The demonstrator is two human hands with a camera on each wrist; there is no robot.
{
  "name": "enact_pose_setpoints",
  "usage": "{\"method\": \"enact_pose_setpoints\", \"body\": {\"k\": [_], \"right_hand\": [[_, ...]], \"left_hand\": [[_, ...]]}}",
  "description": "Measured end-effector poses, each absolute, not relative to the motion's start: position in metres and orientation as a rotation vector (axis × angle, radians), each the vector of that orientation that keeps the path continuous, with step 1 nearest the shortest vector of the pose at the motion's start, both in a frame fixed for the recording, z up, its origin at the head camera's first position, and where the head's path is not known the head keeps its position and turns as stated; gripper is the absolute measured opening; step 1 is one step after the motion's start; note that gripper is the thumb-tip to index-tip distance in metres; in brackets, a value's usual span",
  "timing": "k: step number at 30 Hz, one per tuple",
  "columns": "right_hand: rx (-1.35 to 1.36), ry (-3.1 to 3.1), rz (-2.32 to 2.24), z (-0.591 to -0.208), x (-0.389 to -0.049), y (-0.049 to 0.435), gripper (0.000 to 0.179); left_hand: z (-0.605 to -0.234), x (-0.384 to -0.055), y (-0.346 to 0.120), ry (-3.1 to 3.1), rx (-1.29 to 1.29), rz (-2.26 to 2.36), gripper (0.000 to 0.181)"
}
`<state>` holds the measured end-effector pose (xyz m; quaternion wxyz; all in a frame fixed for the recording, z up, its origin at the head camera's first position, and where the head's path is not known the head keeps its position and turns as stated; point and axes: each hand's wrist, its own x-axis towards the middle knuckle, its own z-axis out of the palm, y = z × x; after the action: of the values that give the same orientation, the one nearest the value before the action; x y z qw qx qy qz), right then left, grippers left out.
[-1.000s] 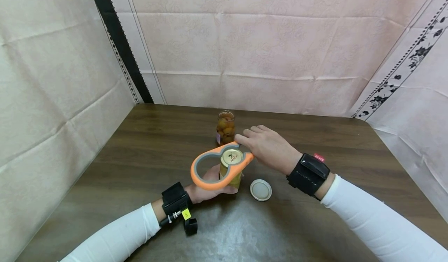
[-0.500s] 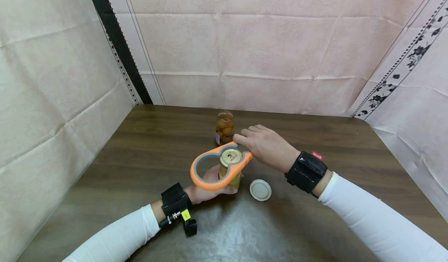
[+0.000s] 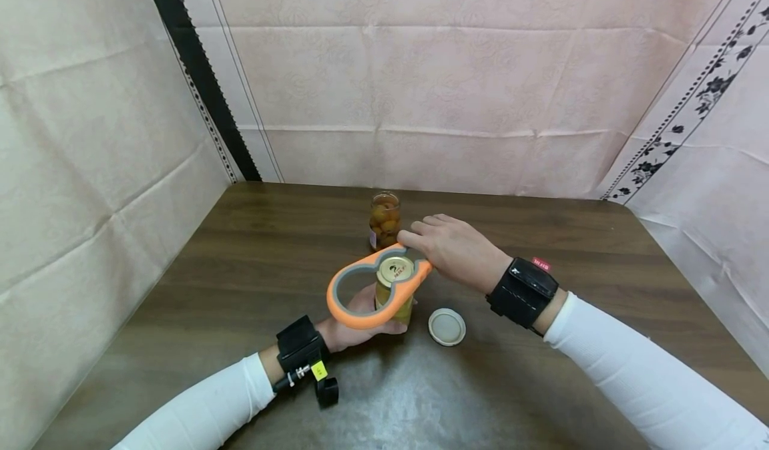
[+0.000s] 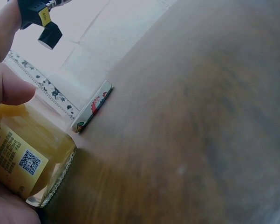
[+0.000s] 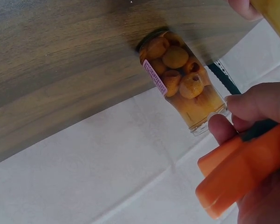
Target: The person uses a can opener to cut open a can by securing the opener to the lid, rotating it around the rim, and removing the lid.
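Observation:
Near the middle of the table, my left hand (image 3: 359, 311) grips a glass jar of yellow contents (image 4: 35, 135) around its body. A gold lid (image 3: 395, 269) covers that jar. Around the lid sits an orange jar opener (image 3: 360, 320) with a grey inner lining, its closed loop extending left over my left hand. My right hand (image 3: 454, 250) grips the opener's two handles (image 5: 242, 172), which lie close together in the right wrist view. The thumb and fingers wrap over the handle ends.
A lidless glass jar of brownish round fruit (image 3: 385, 220) stands just behind the opener. A loose lid (image 3: 447, 327) lies on the brown wooden table (image 3: 510, 370), right of the held jar. Pale cloth (image 3: 456, 83) hangs behind and along both sides.

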<state>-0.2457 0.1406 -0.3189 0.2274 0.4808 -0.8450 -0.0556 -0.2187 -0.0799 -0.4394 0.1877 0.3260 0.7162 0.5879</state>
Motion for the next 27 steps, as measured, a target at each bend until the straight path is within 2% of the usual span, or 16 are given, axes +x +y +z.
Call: {"method": "enact_pose_setpoints", "body": {"k": [14,27], "right_hand": [[1.360,-2.338,-0.182,-0.3176,-0.2492,0.1397,0.025],[1.371,-2.311,-0.219,-0.3159,-0.2517,0.1390,0.028]], "left_hand": [[-0.4399,-0.2172,-0.0792,2.002,0.910,1.673,0.084],[-0.4394,-0.2187,-0.0790,1.977,0.894,1.709,0.082]]}}
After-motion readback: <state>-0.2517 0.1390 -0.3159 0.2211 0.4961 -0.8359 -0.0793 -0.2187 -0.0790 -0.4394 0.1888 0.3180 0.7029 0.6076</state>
